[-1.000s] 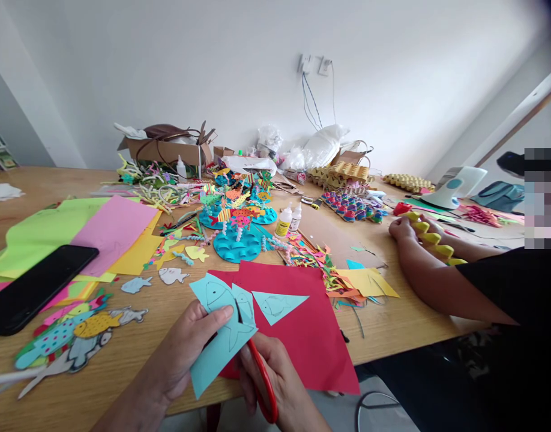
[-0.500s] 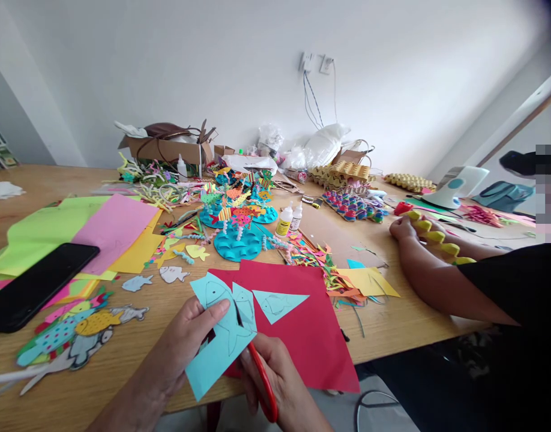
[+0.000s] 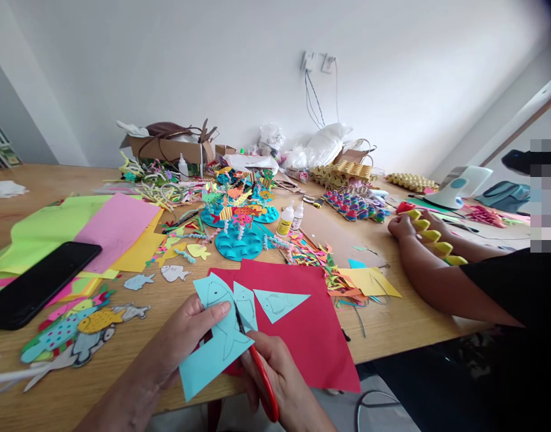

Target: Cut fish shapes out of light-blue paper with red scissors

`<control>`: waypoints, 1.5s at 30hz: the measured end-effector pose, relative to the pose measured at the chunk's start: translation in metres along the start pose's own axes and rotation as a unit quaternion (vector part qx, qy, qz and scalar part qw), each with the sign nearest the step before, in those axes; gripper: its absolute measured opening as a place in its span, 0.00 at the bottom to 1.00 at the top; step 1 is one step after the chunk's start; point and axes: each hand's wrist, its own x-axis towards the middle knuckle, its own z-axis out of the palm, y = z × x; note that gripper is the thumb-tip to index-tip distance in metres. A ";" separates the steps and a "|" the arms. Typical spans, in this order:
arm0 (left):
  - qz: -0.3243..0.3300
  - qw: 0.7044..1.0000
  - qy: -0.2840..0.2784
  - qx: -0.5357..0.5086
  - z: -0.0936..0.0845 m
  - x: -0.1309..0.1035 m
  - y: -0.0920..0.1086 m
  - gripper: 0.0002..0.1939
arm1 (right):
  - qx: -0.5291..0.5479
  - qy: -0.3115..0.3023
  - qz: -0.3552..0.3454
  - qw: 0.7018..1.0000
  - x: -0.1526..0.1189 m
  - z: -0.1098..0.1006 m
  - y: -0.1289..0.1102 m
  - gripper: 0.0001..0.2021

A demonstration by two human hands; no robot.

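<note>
Between thumb and fingers, my left hand (image 3: 197,327) pinches a light blue sheet of paper (image 3: 198,375) with a fish drawn on it in dark line. My right hand (image 3: 275,366) grips red-handled scissors (image 3: 266,384), their blades lying in a cut beside the drawn fish. Beneath, a large red sheet (image 3: 302,342) overhangs the table's front edge. On it lie a blue triangular piece (image 3: 280,305) bearing a smaller fish drawing and another blue piece (image 3: 245,303), partly hidden by the held paper. Some fingers of both hands are hidden.
Left are a black phone (image 3: 41,285), coloured sheets (image 3: 113,228) and cut-out paper fish (image 3: 72,330). Ahead stand a blue egg-carton base (image 3: 239,243) with fish on it, glue bottles (image 3: 284,222) and paper scraps (image 3: 314,255). At right, a co-worker's hands (image 3: 401,229) hold a yellow egg-carton strip (image 3: 433,237).
The blue paper has turned slightly, its lower corner shifting left. The scissor blades look closer together along the cut beside the fish. My left hand keeps its pinch.
</note>
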 end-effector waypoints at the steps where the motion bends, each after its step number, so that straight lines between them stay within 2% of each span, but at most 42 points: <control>1: -0.002 1.000 0.001 -0.001 0.000 0.000 0.001 0.17 | 0.000 0.001 0.000 1.000 0.000 0.000 0.000 0.26; 10: -0.011 1.000 0.002 -0.011 0.001 -0.001 0.001 0.17 | 0.005 0.004 0.007 1.000 0.001 0.002 0.005 0.25; 22: -0.020 0.999 -0.047 0.007 -0.003 0.000 -0.001 0.17 | -0.068 0.008 0.015 0.998 -0.002 -0.004 0.002 0.25; 32: -0.031 0.998 -0.054 0.000 -0.007 0.002 -0.003 0.15 | -0.053 0.005 0.012 0.999 -0.001 -0.003 0.007 0.26; 37: -0.033 0.999 -0.038 0.002 -0.006 0.001 -0.003 0.16 | -0.039 0.002 0.018 0.999 -0.002 -0.003 0.005 0.25; 42: -0.016 1.000 0.005 0.018 -0.006 0.003 -0.002 0.17 | -0.049 0.002 0.010 0.999 0.000 -0.005 0.005 0.25; 45: -0.008 0.999 -0.001 0.042 -0.008 0.004 -0.003 0.18 | -0.065 0.009 0.002 0.998 0.000 -0.004 0.006 0.25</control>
